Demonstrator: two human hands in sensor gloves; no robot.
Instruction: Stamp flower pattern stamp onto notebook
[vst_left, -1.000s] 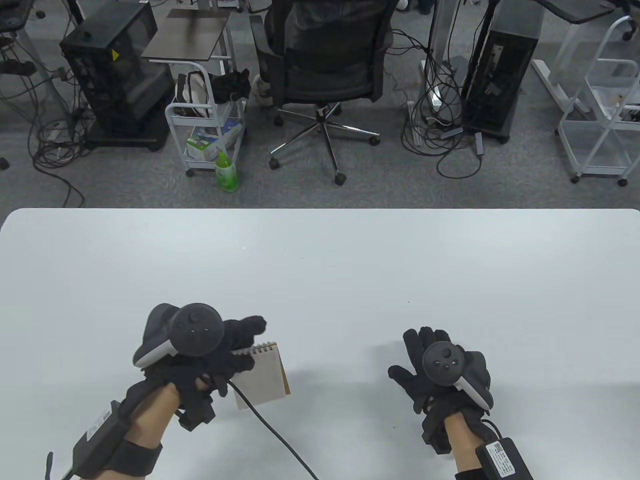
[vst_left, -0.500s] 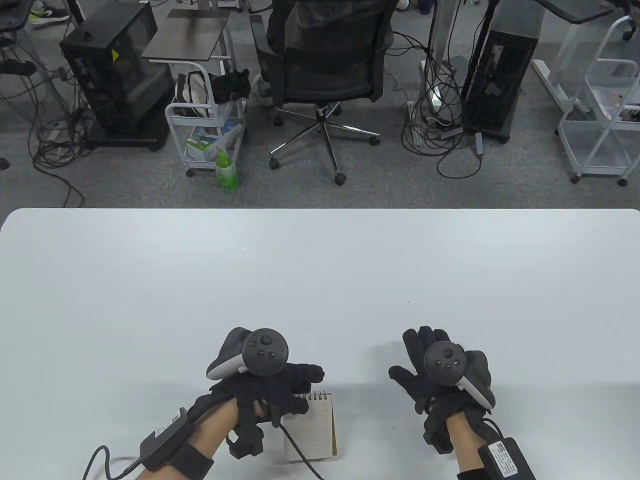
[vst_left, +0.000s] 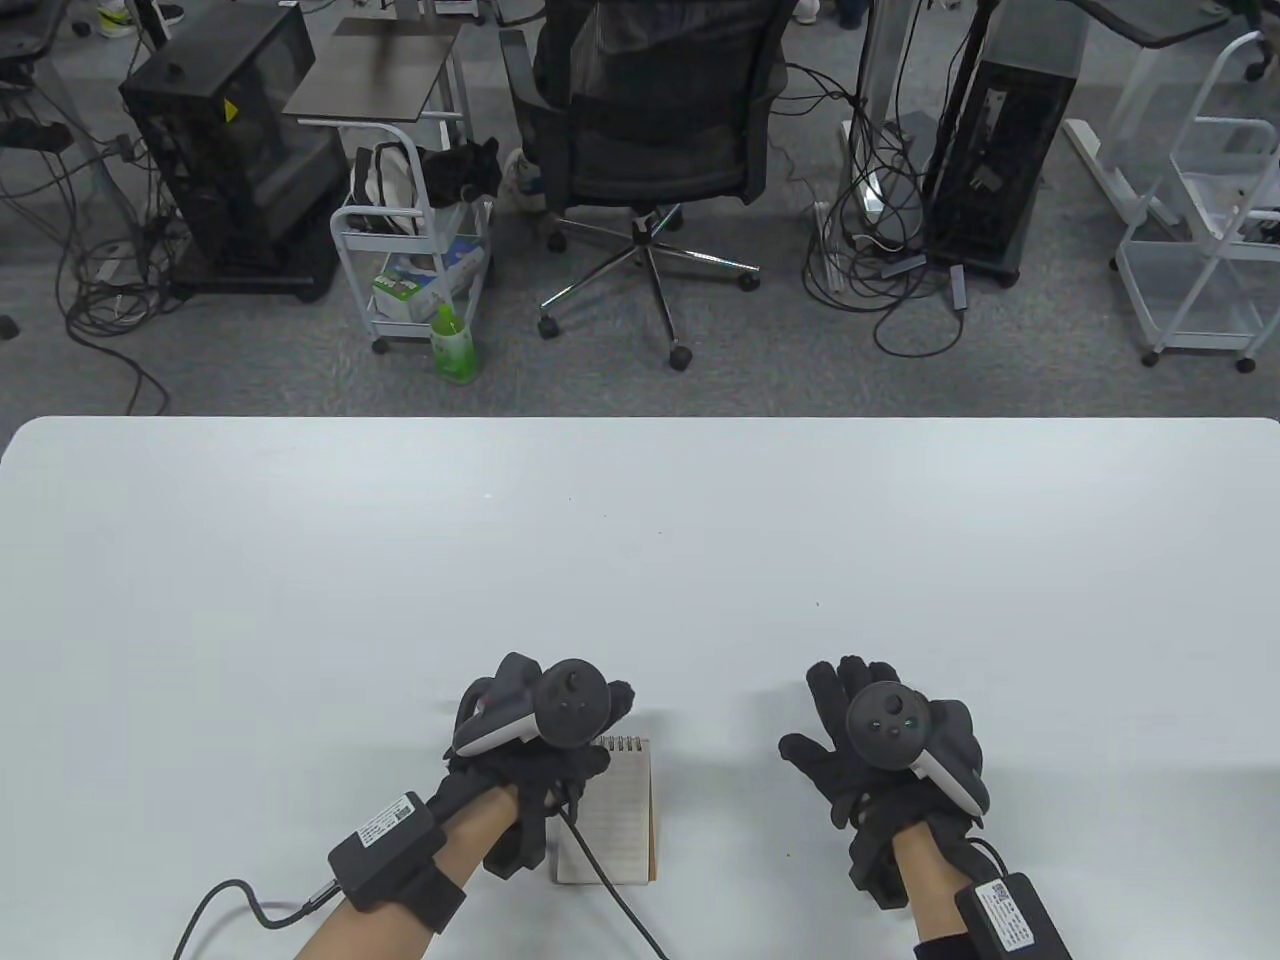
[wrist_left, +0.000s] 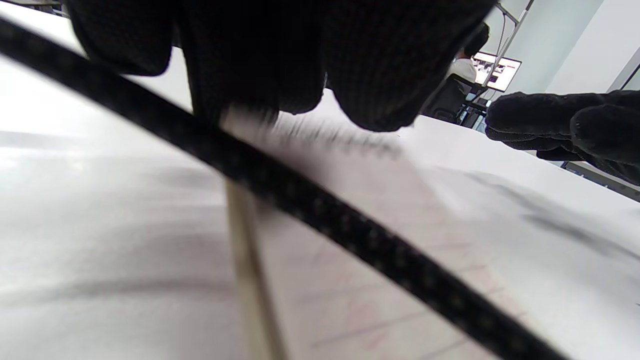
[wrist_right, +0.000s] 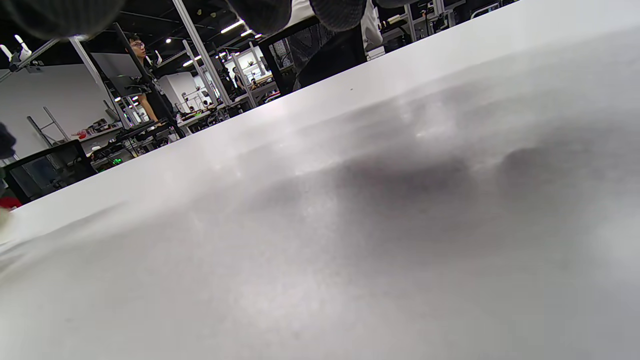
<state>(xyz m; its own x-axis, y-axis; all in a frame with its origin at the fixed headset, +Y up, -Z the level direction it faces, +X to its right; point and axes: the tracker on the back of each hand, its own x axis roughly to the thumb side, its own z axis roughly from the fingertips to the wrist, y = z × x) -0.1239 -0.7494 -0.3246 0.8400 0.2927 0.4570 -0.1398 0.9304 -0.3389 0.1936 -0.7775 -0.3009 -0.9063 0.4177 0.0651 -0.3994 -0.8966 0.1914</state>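
Observation:
A small spiral notebook (vst_left: 612, 815) with a blank lined page lies flat on the white table near the front edge, spiral at the far side. My left hand (vst_left: 545, 735) covers its far left corner, and its fingers (wrist_left: 300, 60) curl onto the spiral edge of the notebook (wrist_left: 380, 260). The glove's black cable (vst_left: 592, 862) runs across the page. My right hand (vst_left: 868, 745) rests flat on the table to the right of the notebook, fingers spread, holding nothing. It also shows in the left wrist view (wrist_left: 565, 125). No stamp is in any view.
The white table (vst_left: 640, 540) stretches far and to both sides of the hands. Beyond its far edge stand an office chair (vst_left: 645, 110), a white cart (vst_left: 415, 240) and computer towers on the floor.
My left hand has carried the notebook rightward and toward the front edge, turned it square and laid it flat. The right hand has not moved.

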